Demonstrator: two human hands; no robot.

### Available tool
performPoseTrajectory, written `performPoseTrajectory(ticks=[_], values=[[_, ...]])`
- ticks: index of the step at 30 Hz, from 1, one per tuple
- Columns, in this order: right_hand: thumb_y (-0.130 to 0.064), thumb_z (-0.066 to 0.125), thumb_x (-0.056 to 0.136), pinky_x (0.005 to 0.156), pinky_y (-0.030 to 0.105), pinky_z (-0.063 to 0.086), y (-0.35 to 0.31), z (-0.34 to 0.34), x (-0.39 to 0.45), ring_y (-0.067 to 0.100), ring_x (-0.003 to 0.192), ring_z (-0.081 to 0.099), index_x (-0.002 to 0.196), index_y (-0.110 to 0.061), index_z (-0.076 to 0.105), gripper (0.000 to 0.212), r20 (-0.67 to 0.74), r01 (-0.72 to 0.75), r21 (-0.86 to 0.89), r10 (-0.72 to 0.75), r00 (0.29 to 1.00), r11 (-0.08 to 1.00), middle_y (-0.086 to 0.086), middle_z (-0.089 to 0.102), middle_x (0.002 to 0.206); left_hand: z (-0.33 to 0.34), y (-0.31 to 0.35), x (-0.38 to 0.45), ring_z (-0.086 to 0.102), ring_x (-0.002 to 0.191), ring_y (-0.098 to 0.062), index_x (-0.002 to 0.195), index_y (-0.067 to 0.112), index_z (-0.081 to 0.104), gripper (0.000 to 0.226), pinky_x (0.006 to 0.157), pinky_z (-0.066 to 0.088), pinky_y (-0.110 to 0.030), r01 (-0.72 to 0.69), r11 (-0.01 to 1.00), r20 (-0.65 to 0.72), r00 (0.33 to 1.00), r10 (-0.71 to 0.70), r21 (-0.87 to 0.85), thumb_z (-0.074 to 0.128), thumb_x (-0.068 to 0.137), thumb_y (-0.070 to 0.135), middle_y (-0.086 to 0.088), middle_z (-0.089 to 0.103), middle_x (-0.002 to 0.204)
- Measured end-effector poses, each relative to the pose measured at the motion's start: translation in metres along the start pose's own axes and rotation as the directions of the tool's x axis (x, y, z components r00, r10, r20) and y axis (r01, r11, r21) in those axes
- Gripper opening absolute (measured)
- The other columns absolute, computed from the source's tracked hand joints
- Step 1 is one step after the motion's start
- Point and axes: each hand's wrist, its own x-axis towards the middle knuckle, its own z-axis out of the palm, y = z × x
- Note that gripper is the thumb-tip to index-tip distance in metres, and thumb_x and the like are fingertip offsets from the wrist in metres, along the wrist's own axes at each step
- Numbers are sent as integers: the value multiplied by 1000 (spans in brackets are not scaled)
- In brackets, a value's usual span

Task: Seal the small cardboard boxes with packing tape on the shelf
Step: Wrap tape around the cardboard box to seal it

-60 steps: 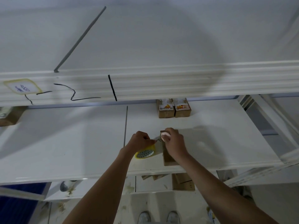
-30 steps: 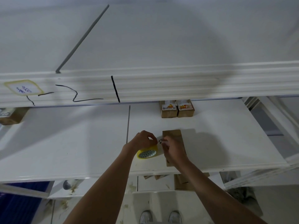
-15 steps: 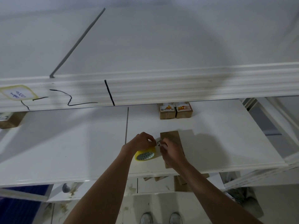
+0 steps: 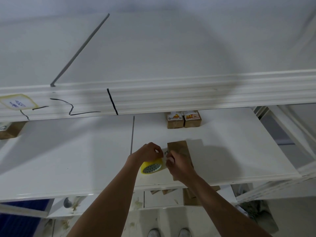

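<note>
Left hand (image 4: 148, 153) is curled over the yellow tape roll (image 4: 151, 166), which is gripped from above near the front edge of the white shelf (image 4: 68, 159). Right hand (image 4: 179, 165) is bent, and the tape end seems to be pinched by its fingers, just beside the roll. A brown box (image 4: 179, 148) is lain under this hand. Two labelled boxes (image 4: 183, 119) are placed side by side farther back.

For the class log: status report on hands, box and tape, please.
Left hand grips yellow tape roll. Right hand pinches at the tape end, resting on the cardboard box. Nothing in the way.
</note>
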Motion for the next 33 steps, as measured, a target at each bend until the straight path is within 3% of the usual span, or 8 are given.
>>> performPoseTrajectory(ticks=[4, 7, 9, 14, 18, 23, 26, 33], values=[[-8, 46, 98, 50, 17, 39, 2, 0, -1, 7, 57, 43, 84, -7, 51, 15, 2, -29, 62, 29, 1000, 998, 2, 49, 67, 0, 1, 2, 61, 96, -20, 108, 29, 70, 23, 78, 51, -26, 24, 1000, 39, 999, -24, 11, 49, 99, 22, -1, 64, 119], [-21, 49, 101, 52, 20, 41, 7, 0, -1, 9, 59, 48, 87, -21, 51, 14, -45, -46, 110, 51, 998, 993, -2, 52, 69, 1, 2, 2, 60, 95, -20, 105, 32, 68, 21, 83, 54, -29, 68, 997, 48, 997, -66, -37, 48, 101, 26, -1, 62, 116], [-35, 50, 102, 58, 28, 45, 10, 1, 0, 9, 65, 53, 95, -25, 53, 13, -104, -49, 107, 60, 993, 993, -5, 56, 75, 1, 1, 1, 60, 97, -22, 98, 35, 67, 19, 88, 55, -33, 107, 989, 53, 993, -102, -103, 49, 101, 30, -1, 62, 117], [-28, 53, 99, 82, 42, 55, 8, -1, 7, 14, 89, 61, 107, -24, 54, 10, -152, -206, 180, 234, 960, 962, -6, 62, 97, 6, -3, -4, 59, 100, -19, 96, 35, 70, 17, 89, 53, -31, 135, 961, 59, 990, -125, -241, 63, 92, 50, 7, 56, 113], [-29, 55, 98, 90, 45, 53, 6, -3, 8, 14, 95, 60, 108, -24, 56, 11, -163, -245, 252, 290, 943, 936, -6, 62, 103, 9, -1, -7, 60, 97, -18, 96, 31, 72, 13, 81, 53, -26, 156, 935, 34, 988, -153, -320, 65, 93, 42, 4, 60, 114], [-30, 56, 98, 84, 37, 50, 5, -4, 6, 13, 94, 58, 104, -22, 57, 10, -189, -262, 335, 337, 922, 905, -5, 61, 100, 14, -8, -21, 66, 70, -23, 84, 17, 74, 14, 71, 60, -40, 220, 850, 1, 968, -250, -478, 61, 83, 19, -11, 72, 90], [-26, 56, 100, 67, 25, 42, 5, -6, 5, 7, 89, 56, 108, -19, 57, 11, -168, -262, 411, 355, 920, 873, -6, 59, 100, 14, -19, -32, 60, 50, -19, 88, 10, 73, 12, 54, 54, -29, 230, 775, -20, 954, -299, -589, 62, 89, 15, -12, 70, 77], [-19, 57, 100, 76, 32, 60, 3, -23, 8, 21, 84, 71, 117, -21, 61, 17, -182, -212, 616, 399, 899, 759, -2, 64, 107, 25, -25, -47, 64, 60, -20, 91, 20, 72, 10, 60, 53, -28, 157, 659, -52, 957, -286, -736, 66, 95, 27, -10, 71, 86]])
